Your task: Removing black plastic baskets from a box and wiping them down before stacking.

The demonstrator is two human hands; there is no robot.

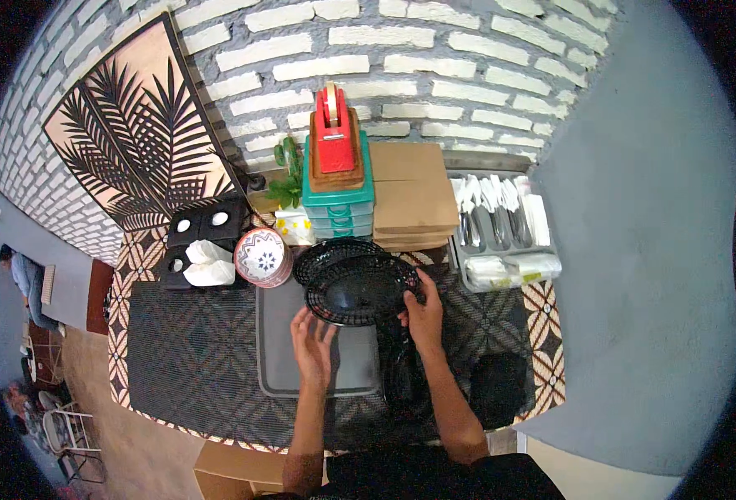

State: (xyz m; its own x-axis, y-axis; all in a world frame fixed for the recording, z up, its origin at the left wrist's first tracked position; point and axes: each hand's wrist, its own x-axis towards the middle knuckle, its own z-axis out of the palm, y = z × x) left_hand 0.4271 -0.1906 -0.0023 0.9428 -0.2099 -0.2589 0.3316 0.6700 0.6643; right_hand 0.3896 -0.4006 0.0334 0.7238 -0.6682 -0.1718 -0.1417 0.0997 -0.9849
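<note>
A black oval plastic basket [352, 294] is held in my right hand [424, 309], whose thumb and fingers grip its right rim. Just under its near left edge is my left hand [313, 347], fingers apart; whether they touch the rim cannot be told. Behind and partly beneath it lies another black basket [318, 256]. A grey rectangular tray [280, 362] rests on the black mesh mat below my left hand. Black glossy items [399, 375], their kind unclear, lie right of the tray, partly hidden by my right arm.
Stacked patterned bowls [265, 257], a black holder with napkins [210, 264], teal drawers [338, 200] topped by a red tape dispenser [336, 147], cardboard boxes [413, 200] and a grey cutlery tray [461, 253] line the back. A cardboard box [236, 461] stands below the table. People are at far left.
</note>
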